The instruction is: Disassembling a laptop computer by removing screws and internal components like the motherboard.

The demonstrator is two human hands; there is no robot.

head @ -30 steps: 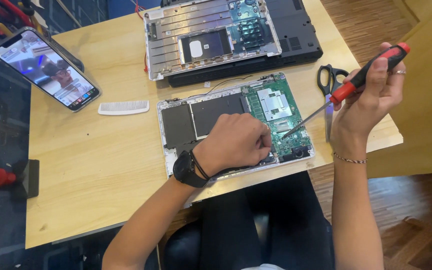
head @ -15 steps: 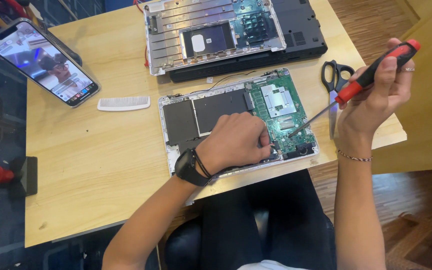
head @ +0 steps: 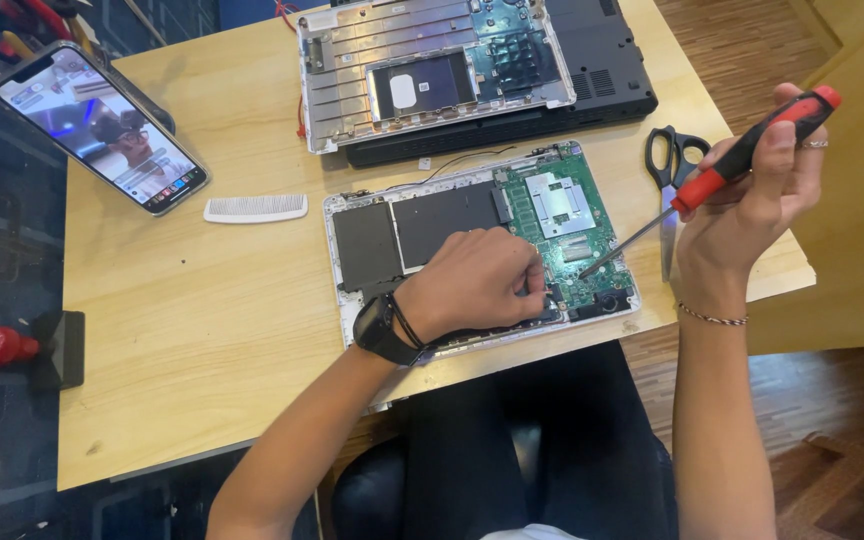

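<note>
We have the opened white laptop base [head: 482, 255] lying near the front edge of the wooden worktop [head: 202, 320], with its green circuit board [head: 562, 225] at the 3 o'clock end and dark flat panels at the 9 o'clock end. Our left hand [head: 477, 285] rests curled on the base, fingertips pressed down at the lower edge of the board; whether it pinches any small part we cannot tell. Our right hand [head: 752, 195] is closed around the red-and-black handle of a screwdriver [head: 712, 175], whose thin shaft slants down toward 8 o'clock until its tip meets the board just beside the left fingertips. To do this well, we judge, the shaft should stand steeper over the fastener, the tip should seat fully before turning, and the left hand should keep the base from sliding. The slanted tip could slip and scratch the board. The open base serves as a shallow tray, holding the board, the dark panels and a thin black cable along its far rim. At 12 o'clock lies a second dismantled laptop [head: 472, 75], its silver frame up on a black body. Black-handled scissors [head: 672, 170] lie at 2 o'clock, a white comb [head: 255, 207] at 10 o'clock, and a propped smartphone [head: 102, 125] with a lit screen beyond it.
</note>
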